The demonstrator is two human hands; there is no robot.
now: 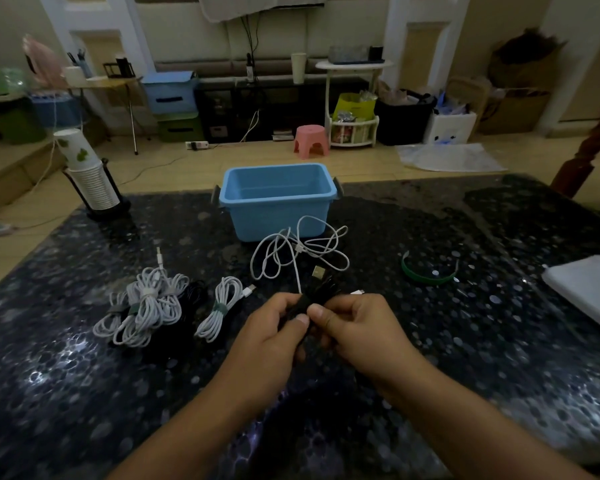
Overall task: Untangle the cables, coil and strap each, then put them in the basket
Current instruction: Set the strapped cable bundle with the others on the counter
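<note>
No readable text, label, brand, number or sign appears anywhere; the cups (80,174) far left of the hands carry only green leaf shapes.

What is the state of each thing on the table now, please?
Basket: upright, empty as far as seen.
Black cable: bundled, gripped by both hands.
Left hand: pinching the black cable.
Right hand: pinching the black cable.
Loose white cable: uncoiled, lying before the basket.
Single white coil: strapped.
White coil pile: strapped, heaped.
Green strap: open, unused.
Cups: stacked in holder.
</note>
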